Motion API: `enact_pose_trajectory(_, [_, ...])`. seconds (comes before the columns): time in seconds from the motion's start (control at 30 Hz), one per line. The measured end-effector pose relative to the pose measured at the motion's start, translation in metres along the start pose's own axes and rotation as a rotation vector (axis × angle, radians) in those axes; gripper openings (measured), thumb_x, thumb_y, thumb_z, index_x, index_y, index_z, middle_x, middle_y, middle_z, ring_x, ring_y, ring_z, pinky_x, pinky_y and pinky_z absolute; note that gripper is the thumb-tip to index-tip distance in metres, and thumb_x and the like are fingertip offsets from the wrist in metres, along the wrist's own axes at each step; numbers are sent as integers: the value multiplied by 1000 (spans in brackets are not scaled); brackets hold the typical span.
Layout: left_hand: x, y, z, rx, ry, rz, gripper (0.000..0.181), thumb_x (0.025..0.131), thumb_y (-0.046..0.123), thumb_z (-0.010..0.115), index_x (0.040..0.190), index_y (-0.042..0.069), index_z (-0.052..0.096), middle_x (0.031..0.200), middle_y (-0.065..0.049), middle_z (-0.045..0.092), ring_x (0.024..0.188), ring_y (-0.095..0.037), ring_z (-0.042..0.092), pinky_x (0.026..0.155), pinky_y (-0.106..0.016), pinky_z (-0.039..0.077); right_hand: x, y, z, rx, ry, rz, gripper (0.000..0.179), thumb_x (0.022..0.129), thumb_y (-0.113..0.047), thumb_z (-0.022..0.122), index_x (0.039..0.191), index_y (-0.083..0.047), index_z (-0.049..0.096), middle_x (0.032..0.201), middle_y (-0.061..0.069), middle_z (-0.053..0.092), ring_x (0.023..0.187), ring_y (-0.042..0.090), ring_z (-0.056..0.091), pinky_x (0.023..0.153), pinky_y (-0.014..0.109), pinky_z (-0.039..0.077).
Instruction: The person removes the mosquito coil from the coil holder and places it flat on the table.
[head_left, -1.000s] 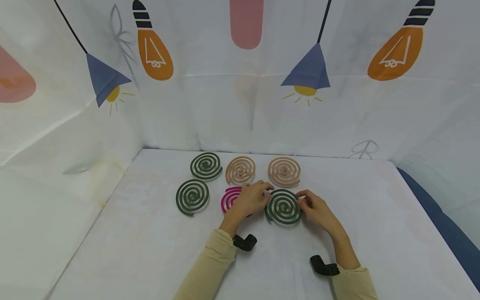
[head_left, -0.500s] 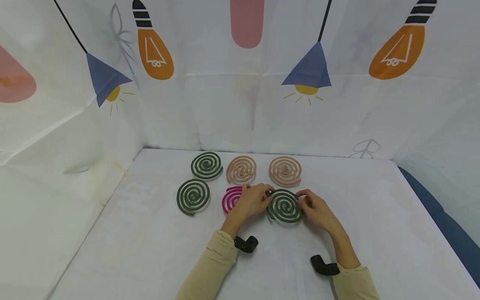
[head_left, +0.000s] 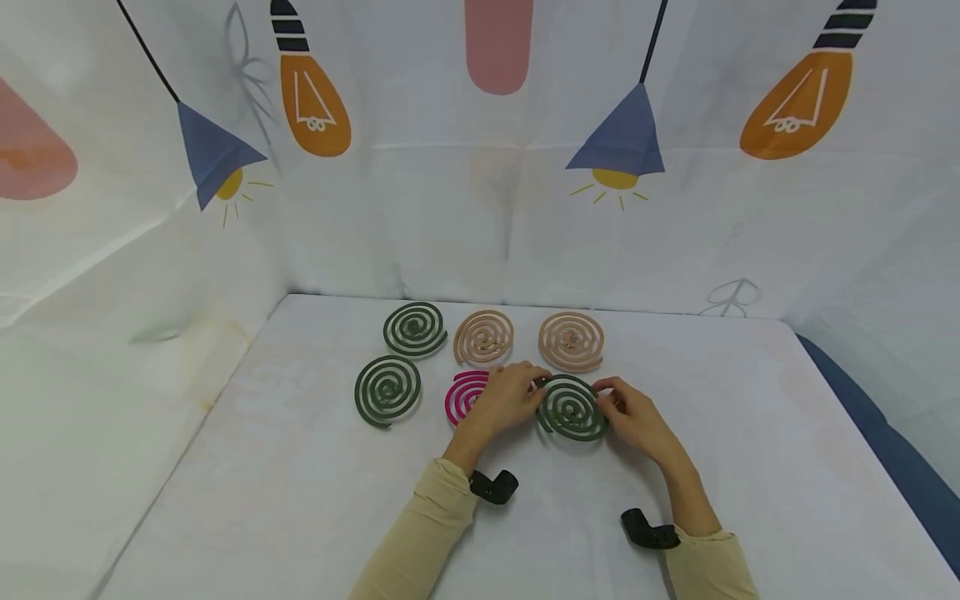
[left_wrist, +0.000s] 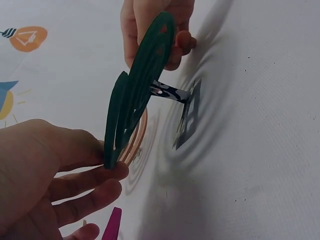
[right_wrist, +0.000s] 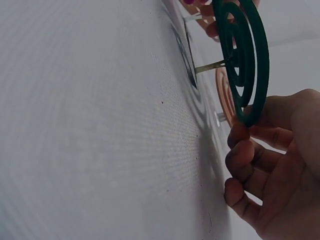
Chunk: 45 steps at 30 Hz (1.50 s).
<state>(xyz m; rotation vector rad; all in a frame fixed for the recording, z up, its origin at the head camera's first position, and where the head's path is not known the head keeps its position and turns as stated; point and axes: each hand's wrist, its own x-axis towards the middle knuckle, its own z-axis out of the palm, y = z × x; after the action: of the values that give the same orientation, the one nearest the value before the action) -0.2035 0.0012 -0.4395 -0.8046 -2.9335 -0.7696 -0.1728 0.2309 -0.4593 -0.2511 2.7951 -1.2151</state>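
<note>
Both hands hold a green mosquito coil point(head_left: 572, 407) by its opposite edges. My left hand point(head_left: 510, 398) pinches its left edge between thumb and fingers, its other fingers spread in the left wrist view. At the right edge, my right hand point(head_left: 636, 419) pinches the rim between thumb and fingertips. The coil is raised off the table on a small metal stand point(left_wrist: 170, 92), whose flat base lies on the white surface. A magenta coil point(head_left: 465, 397) lies partly hidden under my left hand.
Two tan coils point(head_left: 483, 337) and a green coil point(head_left: 415, 329) lie in the back row. Another green coil point(head_left: 387, 390) is at the front left. The white table point(head_left: 285, 500) meets a printed cloth wall point(head_left: 450, 225) behind. Dark wrist devices point(head_left: 495, 487) are on both wrists.
The held green coil has turned slightly, and its near edge has shifted a little away from me. Both hands keep their grip and have barely moved.
</note>
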Motion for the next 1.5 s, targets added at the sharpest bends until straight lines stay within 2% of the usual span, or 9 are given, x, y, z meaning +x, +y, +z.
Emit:
enact_pose_trajectory(0.37, [-1,1,-2,-25,14,13,27,90,18,61,116,16,67,97,1,68,84,-11,61,75,-29,35,-1,-2,-2,28,3,-3,26,97,-16,51,120,-5,55,80,8,58,58,7,49,52,24,42])
enact_pose_trajectory(0.6, [-1,0,-2,-42,15,34,27,90,16,61,116,14,67,98,-1,69,85,-12,62,73,-25,41,-1,-1,-2,23,-3,3,25,96,-14,51,119,-6,54,79,8,58,58,10,49,51,25,42])
enact_pose_trajectory(1.2, [-1,2,-3,-6,10,43,28,90,18,62,117,13,65,102,-1,69,88,-12,64,77,-27,47,-2,-2,-4,21,13,-10,26,96,-16,51,120,-6,54,79,8,57,59,10,49,50,25,42])
enact_pose_trajectory(1.5, [-2,3,-1,53,8,24,29,89,21,63,117,16,65,102,1,70,88,-11,64,77,-32,43,-2,-2,-5,29,14,-12,26,96,-18,52,120,-6,54,80,8,57,58,10,50,50,26,43])
